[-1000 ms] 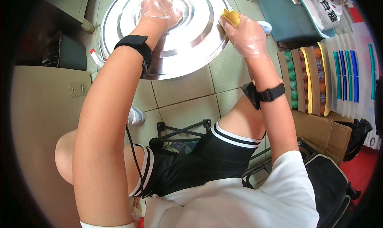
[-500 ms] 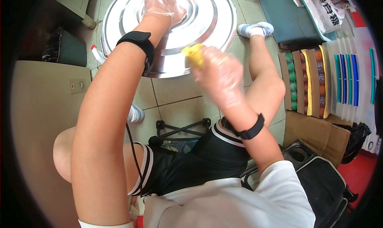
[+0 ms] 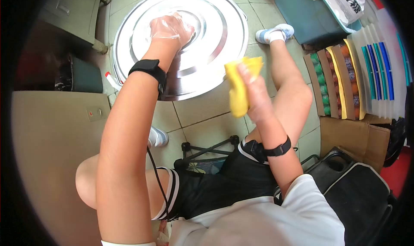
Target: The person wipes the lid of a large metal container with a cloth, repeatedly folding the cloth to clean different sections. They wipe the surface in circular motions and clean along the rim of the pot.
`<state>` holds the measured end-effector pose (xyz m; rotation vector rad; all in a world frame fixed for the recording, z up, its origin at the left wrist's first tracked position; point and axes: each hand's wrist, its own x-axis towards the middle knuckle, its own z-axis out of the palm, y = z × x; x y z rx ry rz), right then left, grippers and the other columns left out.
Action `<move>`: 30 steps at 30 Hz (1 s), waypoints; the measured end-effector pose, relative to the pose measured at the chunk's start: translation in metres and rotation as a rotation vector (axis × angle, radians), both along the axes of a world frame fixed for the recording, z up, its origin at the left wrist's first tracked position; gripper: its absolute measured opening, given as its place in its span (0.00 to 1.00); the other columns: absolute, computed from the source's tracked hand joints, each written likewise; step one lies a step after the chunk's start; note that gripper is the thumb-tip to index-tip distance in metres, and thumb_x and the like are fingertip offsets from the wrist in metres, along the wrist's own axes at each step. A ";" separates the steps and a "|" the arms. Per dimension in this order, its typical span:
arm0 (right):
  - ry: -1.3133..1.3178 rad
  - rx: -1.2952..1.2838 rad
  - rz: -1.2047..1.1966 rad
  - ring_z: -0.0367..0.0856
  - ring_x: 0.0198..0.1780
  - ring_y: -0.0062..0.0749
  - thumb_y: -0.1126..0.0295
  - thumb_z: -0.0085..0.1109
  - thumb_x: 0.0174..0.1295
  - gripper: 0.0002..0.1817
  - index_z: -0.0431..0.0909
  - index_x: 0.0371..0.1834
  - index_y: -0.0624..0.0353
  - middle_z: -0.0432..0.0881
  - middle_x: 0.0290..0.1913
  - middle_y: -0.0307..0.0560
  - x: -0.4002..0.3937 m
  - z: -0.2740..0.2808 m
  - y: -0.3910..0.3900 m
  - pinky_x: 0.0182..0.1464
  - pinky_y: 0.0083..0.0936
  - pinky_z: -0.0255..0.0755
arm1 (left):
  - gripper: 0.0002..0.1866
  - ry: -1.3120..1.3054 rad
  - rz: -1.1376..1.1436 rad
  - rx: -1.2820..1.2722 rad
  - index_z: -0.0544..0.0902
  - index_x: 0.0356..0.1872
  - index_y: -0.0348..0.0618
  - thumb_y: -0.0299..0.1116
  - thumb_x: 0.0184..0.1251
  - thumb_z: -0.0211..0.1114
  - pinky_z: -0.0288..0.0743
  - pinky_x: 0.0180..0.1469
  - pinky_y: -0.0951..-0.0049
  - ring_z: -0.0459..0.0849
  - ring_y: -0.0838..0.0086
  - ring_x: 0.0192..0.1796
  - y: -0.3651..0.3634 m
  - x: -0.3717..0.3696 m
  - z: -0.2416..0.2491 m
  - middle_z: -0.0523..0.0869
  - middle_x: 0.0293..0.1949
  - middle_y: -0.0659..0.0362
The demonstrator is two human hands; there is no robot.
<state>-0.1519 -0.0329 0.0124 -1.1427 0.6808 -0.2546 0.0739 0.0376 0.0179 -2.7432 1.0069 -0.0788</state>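
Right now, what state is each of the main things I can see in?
Left hand: gloved, resting on the lid.
Right hand: gloved, gripping the cloth, clear of the lid.
Lid: lying flat, shiny; whether tightly shut, I can't tell.
Cloth: bunched.
Straps: fastened, one round each forearm.
Stool: unfolded.
Bin: open, white bag at its top.

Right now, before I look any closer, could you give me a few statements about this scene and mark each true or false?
1. The right hand holds a yellow cloth. True.
2. The left hand is bare. False: it wears a clear plastic glove.
3. A black strap is around the left forearm. True.
4. The metal lid is square. False: it is round.
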 end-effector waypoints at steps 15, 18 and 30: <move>-0.196 0.532 -0.350 0.77 0.30 0.31 0.51 0.57 0.64 0.19 0.73 0.47 0.54 0.78 0.35 0.40 -0.006 -0.050 -0.065 0.32 0.26 0.72 | 0.34 0.148 0.247 0.119 0.68 0.65 0.46 0.59 0.65 0.45 0.74 0.56 0.60 0.81 0.61 0.56 -0.012 -0.003 0.012 0.82 0.54 0.47; -0.180 0.558 -0.354 0.79 0.35 0.28 0.53 0.59 0.64 0.18 0.73 0.49 0.53 0.79 0.39 0.38 -0.008 -0.047 -0.064 0.36 0.25 0.75 | 0.34 0.147 0.194 0.128 0.68 0.65 0.46 0.59 0.65 0.46 0.75 0.54 0.59 0.82 0.62 0.55 -0.007 -0.004 0.012 0.84 0.51 0.50; -0.220 0.581 -0.383 0.79 0.41 0.25 0.55 0.60 0.63 0.20 0.72 0.53 0.53 0.80 0.43 0.38 -0.010 -0.041 -0.066 0.42 0.24 0.75 | 0.24 0.023 -0.156 0.048 0.76 0.46 0.45 0.54 0.60 0.58 0.78 0.43 0.59 0.85 0.56 0.41 0.014 0.002 0.018 0.86 0.36 0.47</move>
